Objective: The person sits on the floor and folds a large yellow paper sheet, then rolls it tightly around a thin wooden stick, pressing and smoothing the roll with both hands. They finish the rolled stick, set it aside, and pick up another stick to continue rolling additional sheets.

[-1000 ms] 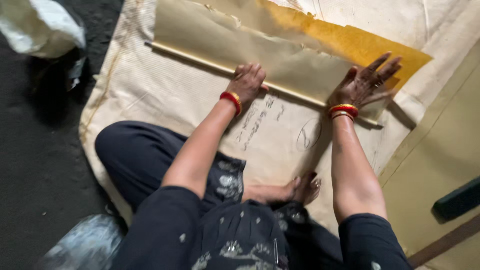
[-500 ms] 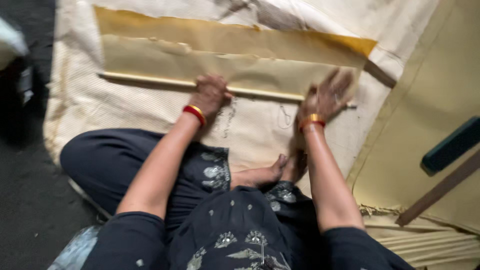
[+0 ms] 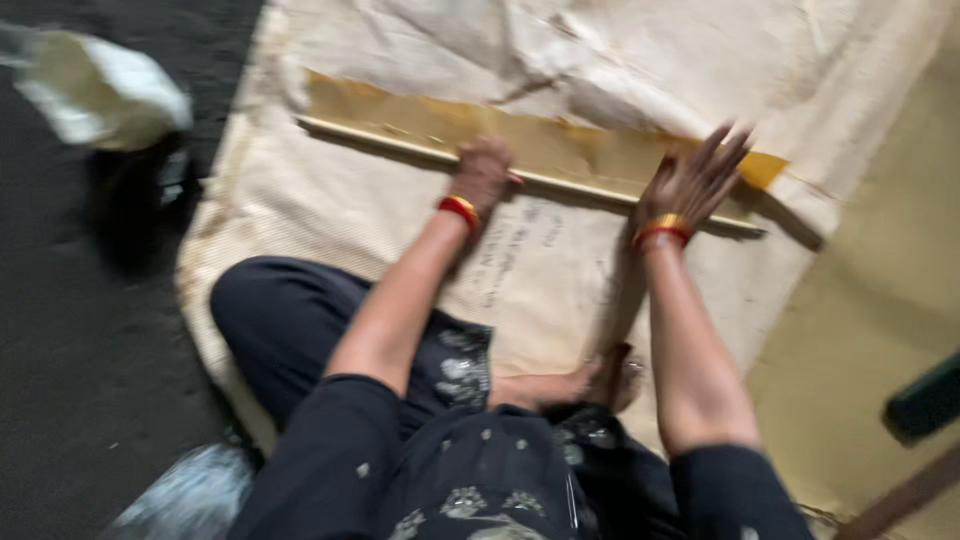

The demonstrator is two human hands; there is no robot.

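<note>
At the far left, on the dark floor, lies one pale crumpled bag, well apart from the work. The person sits on one big cream woven sheet with some handwriting near its middle. Across this sheet lies one long thin roll of tan and yellow paper, going from upper left to lower right. It looks light and a little stiff as a roll, but the paper is thin and probably creases or tears easily, so it seems best handled with flat palms set apart along its length, not pinched.

The left hand presses down on the roll near its middle, fingers curled over it. The right hand rests flat near the right end with fingers spread wide, holding nothing closed. Each wrist wears one red and gold bangle, so two. One bare foot shows between the arms. At the far right edge is one dark green object, too blurred to identify
</note>
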